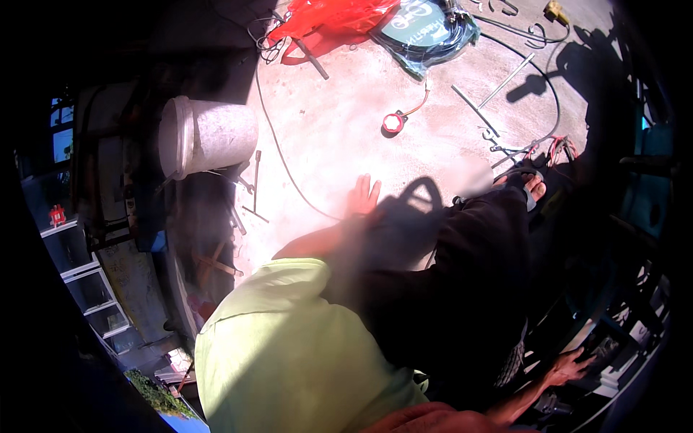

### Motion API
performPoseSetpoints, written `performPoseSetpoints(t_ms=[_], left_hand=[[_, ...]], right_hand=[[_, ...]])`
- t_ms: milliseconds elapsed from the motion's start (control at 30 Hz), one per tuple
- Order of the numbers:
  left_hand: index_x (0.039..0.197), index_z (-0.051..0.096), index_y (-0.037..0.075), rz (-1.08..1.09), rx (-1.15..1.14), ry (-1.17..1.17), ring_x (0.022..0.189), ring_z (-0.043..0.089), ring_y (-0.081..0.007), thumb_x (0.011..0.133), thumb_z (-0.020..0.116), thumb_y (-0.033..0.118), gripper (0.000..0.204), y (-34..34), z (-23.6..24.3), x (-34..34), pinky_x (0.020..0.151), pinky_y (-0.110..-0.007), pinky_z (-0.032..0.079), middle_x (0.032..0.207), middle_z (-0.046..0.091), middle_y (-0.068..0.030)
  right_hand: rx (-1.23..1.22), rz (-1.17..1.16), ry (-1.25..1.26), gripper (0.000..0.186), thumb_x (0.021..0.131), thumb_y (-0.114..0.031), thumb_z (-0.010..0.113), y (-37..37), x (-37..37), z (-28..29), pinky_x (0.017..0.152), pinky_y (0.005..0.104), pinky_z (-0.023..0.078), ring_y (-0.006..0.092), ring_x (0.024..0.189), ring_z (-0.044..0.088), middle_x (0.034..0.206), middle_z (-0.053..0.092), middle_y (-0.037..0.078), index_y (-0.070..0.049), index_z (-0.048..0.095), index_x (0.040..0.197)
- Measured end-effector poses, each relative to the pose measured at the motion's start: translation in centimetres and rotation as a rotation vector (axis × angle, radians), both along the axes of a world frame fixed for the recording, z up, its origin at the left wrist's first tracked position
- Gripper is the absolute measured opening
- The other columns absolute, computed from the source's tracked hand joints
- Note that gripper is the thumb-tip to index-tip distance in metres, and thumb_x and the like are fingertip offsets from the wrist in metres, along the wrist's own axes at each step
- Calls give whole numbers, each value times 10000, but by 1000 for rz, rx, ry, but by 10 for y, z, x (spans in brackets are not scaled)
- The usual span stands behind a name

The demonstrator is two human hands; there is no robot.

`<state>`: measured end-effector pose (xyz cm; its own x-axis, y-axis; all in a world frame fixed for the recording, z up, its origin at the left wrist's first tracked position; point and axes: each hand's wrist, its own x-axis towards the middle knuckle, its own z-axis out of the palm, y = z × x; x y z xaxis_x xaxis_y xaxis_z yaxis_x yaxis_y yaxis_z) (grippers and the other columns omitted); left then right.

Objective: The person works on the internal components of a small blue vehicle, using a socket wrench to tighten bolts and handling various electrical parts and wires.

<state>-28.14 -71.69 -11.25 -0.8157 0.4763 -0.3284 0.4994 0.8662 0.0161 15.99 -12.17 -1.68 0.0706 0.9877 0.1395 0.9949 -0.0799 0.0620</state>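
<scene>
My left hand (pixel 364 196) rests on the sunlit concrete floor (pixel 325 137), fingers spread, with nothing visible in it. A thin dark cable (pixel 285 159) runs along the floor to beside this hand. At the lower right, my right hand (pixel 567 368) reaches out over dark, shadowed parts with its fingers apart. Near it a strip of tyre tread (pixel 512 364) shows. What the right fingertips touch, if anything, is too dark to tell. Ahead of my left hand lies a small round red-and-white device (pixel 393 123) with a short wire.
A dirty white bucket (pixel 224 135) lies on its side at left, beside a T-handle wrench (pixel 257 180). A red plastic bag (pixel 332 22) and a clear-wrapped coil of cable (pixel 426 36) lie far ahead. Metal rods (pixel 507 81), wires (pixel 561 148) and my sandalled foot (pixel 534 187) are at right.
</scene>
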Motion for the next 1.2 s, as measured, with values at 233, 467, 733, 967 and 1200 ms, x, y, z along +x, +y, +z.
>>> performPoseSetpoints(t_ms=[233, 467, 733, 967, 1200], left_hand=[[1599, 324, 63, 84, 12, -53, 1579, 153, -467, 768, 871, 427, 1059, -1, -16, 3, 1154, -633, 304, 1676, 196, -296], [1583, 337, 44, 73, 66, -24, 1567, 171, -494, 779, 875, 386, 1026, 0, -12, 2, 1130, -666, 325, 1662, 203, -317], [1589, 324, 36, 73, 95, -57, 1565, 162, -509, 773, 882, 382, 1047, 3, -2, 1, 1120, -675, 334, 1663, 196, -331], [1629, 280, 97, 68, 81, -236, 1583, 108, -498, 767, 894, 420, 1106, -8, 6, -12, 1175, -674, 310, 1703, 124, -294], [1657, 239, 136, 41, 18, -308, 1603, 69, -455, 788, 889, 436, 1126, -14, 1, -24, 1211, -617, 323, 1726, 92, -257]], right_hand=[[25, -3, 2, 729, 1019, -737, 397, 2, -3, -2, 1088, 670, 385, 430, 1486, 428, 1644, 376, 221, -370, 354, 1648], [63, 11, 65, 750, 988, -766, 425, 5, 1, -9, 1104, 693, 353, 406, 1479, 435, 1656, 359, 194, -396, 354, 1636], [58, 0, 34, 750, 1000, -765, 397, -1, -4, -5, 1107, 677, 366, 431, 1426, 497, 1645, 363, 215, -390, 334, 1647], [72, 29, 121, 759, 977, -773, 432, 0, -3, -7, 1116, 706, 340, 404, 1481, 430, 1669, 351, 169, -395, 363, 1632], [78, 29, 135, 752, 980, -767, 435, 1, -5, -10, 1121, 707, 337, 394, 1490, 417, 1670, 350, 164, -395, 368, 1630]])
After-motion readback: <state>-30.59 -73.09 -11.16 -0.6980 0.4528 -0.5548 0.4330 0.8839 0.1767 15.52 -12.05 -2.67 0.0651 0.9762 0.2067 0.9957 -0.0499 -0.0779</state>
